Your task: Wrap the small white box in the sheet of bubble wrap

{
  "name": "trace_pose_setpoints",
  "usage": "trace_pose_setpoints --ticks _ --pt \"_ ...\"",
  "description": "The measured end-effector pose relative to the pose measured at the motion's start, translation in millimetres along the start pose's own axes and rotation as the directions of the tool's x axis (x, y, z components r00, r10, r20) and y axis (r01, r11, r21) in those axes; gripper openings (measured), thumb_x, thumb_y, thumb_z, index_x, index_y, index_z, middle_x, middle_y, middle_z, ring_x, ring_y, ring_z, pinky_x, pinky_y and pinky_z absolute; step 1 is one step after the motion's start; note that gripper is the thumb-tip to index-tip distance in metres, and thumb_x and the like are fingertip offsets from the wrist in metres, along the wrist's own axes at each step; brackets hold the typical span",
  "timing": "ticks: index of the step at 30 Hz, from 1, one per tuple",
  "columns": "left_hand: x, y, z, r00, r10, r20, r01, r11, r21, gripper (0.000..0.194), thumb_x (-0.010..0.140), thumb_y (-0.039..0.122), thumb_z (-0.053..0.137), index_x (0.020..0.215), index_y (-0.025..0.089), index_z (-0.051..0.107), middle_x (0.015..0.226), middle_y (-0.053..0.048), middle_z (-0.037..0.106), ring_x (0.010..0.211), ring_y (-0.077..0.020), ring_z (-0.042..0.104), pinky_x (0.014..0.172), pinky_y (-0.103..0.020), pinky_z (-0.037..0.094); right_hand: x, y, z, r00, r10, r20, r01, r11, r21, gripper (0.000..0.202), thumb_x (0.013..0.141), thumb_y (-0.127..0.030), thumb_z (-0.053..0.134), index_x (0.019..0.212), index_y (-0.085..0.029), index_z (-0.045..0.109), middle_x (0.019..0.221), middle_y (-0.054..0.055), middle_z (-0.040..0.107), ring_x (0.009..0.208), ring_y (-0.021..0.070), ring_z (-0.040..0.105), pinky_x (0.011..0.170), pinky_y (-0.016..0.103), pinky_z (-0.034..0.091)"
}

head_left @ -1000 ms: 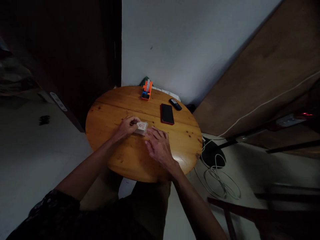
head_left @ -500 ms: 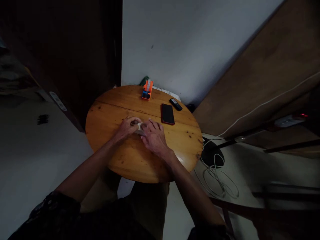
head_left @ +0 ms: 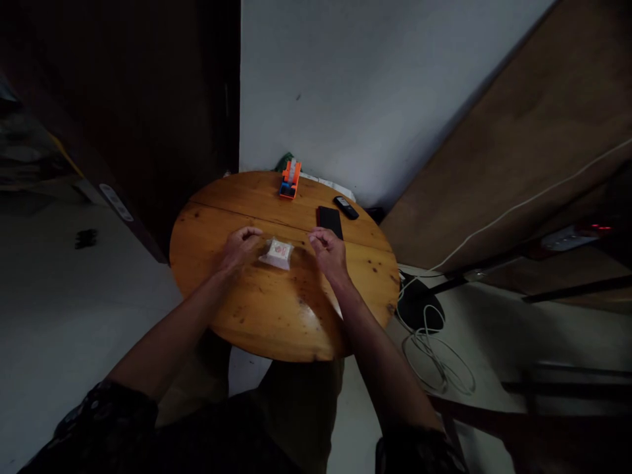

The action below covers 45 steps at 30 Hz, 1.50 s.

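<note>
A small white box (head_left: 276, 253) wrapped in clear plastic, with reddish print on top, lies on the round wooden table (head_left: 266, 316). My left hand (head_left: 240, 245) hovers just left of it, fingers stretched forward and holding nothing. To its right is my right hand (head_left: 330, 251), raised over the wood with its fingers loosely bent and apart; I see nothing held in it. Neither hand touches the packet. A dark smartphone with a red edge (head_left: 330, 218) lies right behind my right hand, which partly covers it.
An orange tape dispenser (head_left: 290, 179) stands at the table's back edge, by the wall. A black keypad phone (head_left: 346, 207) lies at the back right. Coiled pale cable (head_left: 434, 355) is on the floor to the right. A dark door (head_left: 118, 131) stands at left.
Both hands have let go of the wrapped box and moved apart, left hand to the left, right hand to the right. The box now lies uncovered on the table.
</note>
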State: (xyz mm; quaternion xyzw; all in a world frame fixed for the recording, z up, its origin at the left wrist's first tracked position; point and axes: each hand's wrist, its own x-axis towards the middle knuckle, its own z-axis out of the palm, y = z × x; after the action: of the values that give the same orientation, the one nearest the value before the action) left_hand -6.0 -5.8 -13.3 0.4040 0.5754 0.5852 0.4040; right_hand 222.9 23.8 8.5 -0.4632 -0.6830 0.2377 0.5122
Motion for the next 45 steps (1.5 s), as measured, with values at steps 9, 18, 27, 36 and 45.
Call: trace_pose_setpoints --ticks 9,18,27,36,45 --pt "-4 7 -1.0 1.000 0.007 0.012 -0.007 1.000 0.028 0.028 0.061 0.033 0.062 0.083 0.018 0.072 0.072 0.000 0.065 0.063 -0.0129 0.053 0.059 -0.023 0.042 2 15 20 0.999 0.032 -0.007 -0.032 0.999 0.006 0.023 0.085 -0.041 0.058 0.081 -0.022 0.069 0.088 0.006 0.073 0.087 0.0224 0.067 0.081 0.036 0.053" --pt "-16 20 4.7 0.992 -0.028 0.126 0.030 0.999 -0.011 0.032 0.059 0.036 0.070 0.084 0.017 0.069 0.073 0.001 0.064 0.064 -0.0122 0.054 0.059 -0.023 0.043 -7 -16 21 0.948 -0.202 0.246 0.176 0.977 0.123 0.012 0.079 -0.032 0.075 0.088 -0.024 0.074 0.111 0.006 0.073 0.106 0.0223 0.067 0.100 0.041 0.049" --pt "-19 19 6.9 0.982 0.017 0.188 -0.027 0.998 0.051 0.031 0.063 0.036 0.070 0.087 0.017 0.070 0.074 0.001 0.063 0.067 -0.0122 0.055 0.063 -0.024 0.043 -12 -15 22 0.920 -0.257 0.296 0.286 0.956 -0.059 0.007 0.083 -0.030 0.072 0.088 -0.025 0.074 0.116 0.006 0.072 0.109 0.0238 0.066 0.101 0.043 0.045" --pt "-23 22 11.6 0.975 0.025 0.219 -0.042 0.996 0.074 0.033 0.061 0.030 0.065 0.091 0.017 0.067 0.073 0.002 0.058 0.065 -0.0123 0.052 0.063 -0.024 0.042 -10 -28 24 0.964 -0.173 0.204 0.180 0.983 -0.018 0.014 0.092 -0.031 0.055 0.085 -0.024 0.066 0.109 0.006 0.074 0.106 0.0239 0.065 0.099 0.041 0.046" --pt "-27 25 6.9 0.941 0.279 0.189 -0.318 0.922 0.220 0.009 0.068 0.026 0.065 0.074 0.020 0.070 0.090 -0.004 0.059 0.095 -0.0214 0.058 0.085 -0.030 0.050 17 -19 24 0.988 0.011 0.155 -0.042 0.979 0.199 0.018 0.086 -0.039 0.058 0.080 -0.022 0.063 0.107 0.006 0.075 0.100 0.0220 0.067 0.089 0.036 0.050"
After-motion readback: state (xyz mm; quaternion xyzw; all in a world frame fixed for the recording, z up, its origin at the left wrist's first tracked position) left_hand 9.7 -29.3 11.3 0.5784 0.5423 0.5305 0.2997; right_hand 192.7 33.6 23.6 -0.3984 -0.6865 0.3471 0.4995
